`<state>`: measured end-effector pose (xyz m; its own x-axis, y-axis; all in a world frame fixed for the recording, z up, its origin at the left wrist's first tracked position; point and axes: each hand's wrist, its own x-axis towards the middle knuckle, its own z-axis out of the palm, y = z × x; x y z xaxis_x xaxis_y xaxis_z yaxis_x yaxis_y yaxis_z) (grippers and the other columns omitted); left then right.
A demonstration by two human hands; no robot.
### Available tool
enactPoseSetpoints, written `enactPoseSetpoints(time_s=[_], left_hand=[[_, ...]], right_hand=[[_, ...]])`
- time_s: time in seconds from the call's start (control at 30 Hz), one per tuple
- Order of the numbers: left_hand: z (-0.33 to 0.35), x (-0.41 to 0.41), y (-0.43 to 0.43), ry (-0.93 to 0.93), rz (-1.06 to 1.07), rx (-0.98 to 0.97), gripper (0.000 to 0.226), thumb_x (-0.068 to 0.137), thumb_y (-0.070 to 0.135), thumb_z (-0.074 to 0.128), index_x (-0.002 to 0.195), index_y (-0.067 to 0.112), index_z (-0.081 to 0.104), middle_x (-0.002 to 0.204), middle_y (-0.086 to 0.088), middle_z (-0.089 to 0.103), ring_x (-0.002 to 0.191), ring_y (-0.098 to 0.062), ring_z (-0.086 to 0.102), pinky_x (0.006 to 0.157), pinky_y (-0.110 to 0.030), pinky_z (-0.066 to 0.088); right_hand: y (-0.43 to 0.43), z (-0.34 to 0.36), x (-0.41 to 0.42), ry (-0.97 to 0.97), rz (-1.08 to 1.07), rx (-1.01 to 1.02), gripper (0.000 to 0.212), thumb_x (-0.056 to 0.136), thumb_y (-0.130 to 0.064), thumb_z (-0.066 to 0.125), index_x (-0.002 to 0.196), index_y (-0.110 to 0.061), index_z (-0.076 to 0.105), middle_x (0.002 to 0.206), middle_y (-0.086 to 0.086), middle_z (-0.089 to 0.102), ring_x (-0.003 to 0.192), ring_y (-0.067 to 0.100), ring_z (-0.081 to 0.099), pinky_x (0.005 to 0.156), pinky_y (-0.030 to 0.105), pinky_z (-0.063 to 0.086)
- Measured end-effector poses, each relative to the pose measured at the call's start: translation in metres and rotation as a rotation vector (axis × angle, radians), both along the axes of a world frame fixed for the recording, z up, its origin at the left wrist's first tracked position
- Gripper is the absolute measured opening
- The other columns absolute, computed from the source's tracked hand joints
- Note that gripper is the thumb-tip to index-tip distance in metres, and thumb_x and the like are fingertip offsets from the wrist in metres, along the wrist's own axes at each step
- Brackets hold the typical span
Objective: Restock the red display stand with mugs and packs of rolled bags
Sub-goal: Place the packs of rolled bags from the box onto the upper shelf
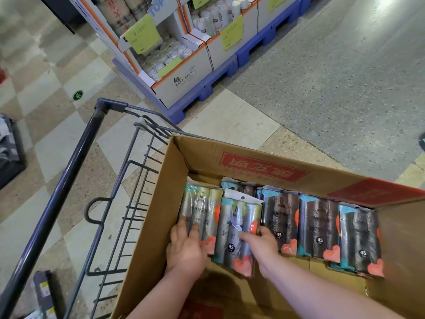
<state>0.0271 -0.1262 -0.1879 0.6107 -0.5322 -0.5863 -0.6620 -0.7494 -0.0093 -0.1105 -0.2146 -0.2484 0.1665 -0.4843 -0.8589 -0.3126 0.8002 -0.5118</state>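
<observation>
The pack of rolled bags I am after, the raised pack (239, 233), sits second from the left in a row of packs lying in the cardboard box (230, 157). It rides a little higher than its neighbours. My right hand (262, 245) grasps it, thumb across its front and fingers curled round its right edge. My left hand (186, 247) rests on the near end of the leftmost pack (200, 210), fingers laid fairly straight over it, not closed round it.

To the right, three dark packs (319, 229) lie untouched. The box rides in a wire cart (76, 157). Far off, white display cartons (184, 84) stand on a blue pallet (207, 88).

I judge the restocking is barely begun here: the row looks nearly full, and I can see no red stand or mugs.
</observation>
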Motion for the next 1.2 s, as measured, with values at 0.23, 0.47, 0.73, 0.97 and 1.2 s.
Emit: enactPoseSetpoints(time_s=[0.23, 0.47, 0.73, 0.97, 1.2], left_hand=[[-0.01, 0.001, -0.01, 0.019, 0.098, -0.197, 0.055, 0.095, 0.029, 0.05, 0.145, 0.028, 0.028, 0.151, 0.002, 0.02, 0.138, -0.02, 0.022, 0.11, -0.034, 0.032], [-0.031, 0.009, -0.033, 0.166, 0.511, -0.277, 0.068, 0.088, 0.036, 0.061, 0.146, 0.021, 0.029, 0.138, -0.006, 0.05, 0.124, -0.029, 0.05, 0.099, -0.048, 0.047], [-0.042, -0.003, -0.036, 0.181, 0.413, -0.12, 0.067, 0.085, 0.031, 0.067, 0.142, 0.011, 0.038, 0.139, -0.012, 0.044, 0.126, -0.03, 0.047, 0.102, -0.04, 0.044], [-0.038, -0.01, -0.035, 0.256, 0.458, -0.203, 0.033, 0.08, 0.021, 0.071, 0.107, 0.01, 0.058, 0.102, -0.009, 0.065, 0.085, -0.024, 0.063, 0.073, -0.031, 0.053], [-0.009, -0.027, -0.014, 0.4, 0.504, -0.389, 0.034, 0.085, 0.014, 0.068, 0.114, 0.014, 0.05, 0.109, -0.005, 0.061, 0.093, -0.024, 0.059, 0.078, -0.031, 0.05]], right_hand=[[-0.023, -0.001, -0.032, 0.012, -0.078, -0.058, 0.032, 0.086, -0.011, 0.067, 0.114, -0.009, 0.052, 0.091, 0.005, 0.06, 0.084, 0.023, 0.057, 0.069, 0.034, 0.047], [-0.033, -0.007, -0.045, -0.024, -0.042, -0.074, 0.028, 0.089, -0.009, 0.063, 0.113, -0.012, 0.048, 0.096, 0.005, 0.06, 0.084, 0.02, 0.058, 0.07, 0.032, 0.045], [-0.033, -0.016, -0.044, 0.023, 0.037, -0.043, 0.037, 0.087, -0.015, 0.067, 0.117, -0.014, 0.046, 0.1, 0.006, 0.062, 0.093, 0.024, 0.06, 0.085, 0.038, 0.05], [-0.028, -0.013, -0.054, -0.025, -0.013, -0.027, 0.04, 0.087, -0.011, 0.067, 0.12, -0.006, 0.046, 0.104, 0.007, 0.062, 0.101, 0.025, 0.058, 0.093, 0.038, 0.047], [-0.001, 0.012, -0.076, -0.087, -0.069, -0.074, 0.042, 0.088, -0.011, 0.065, 0.126, -0.006, 0.047, 0.114, 0.009, 0.061, 0.094, 0.021, 0.06, 0.074, 0.033, 0.05]])
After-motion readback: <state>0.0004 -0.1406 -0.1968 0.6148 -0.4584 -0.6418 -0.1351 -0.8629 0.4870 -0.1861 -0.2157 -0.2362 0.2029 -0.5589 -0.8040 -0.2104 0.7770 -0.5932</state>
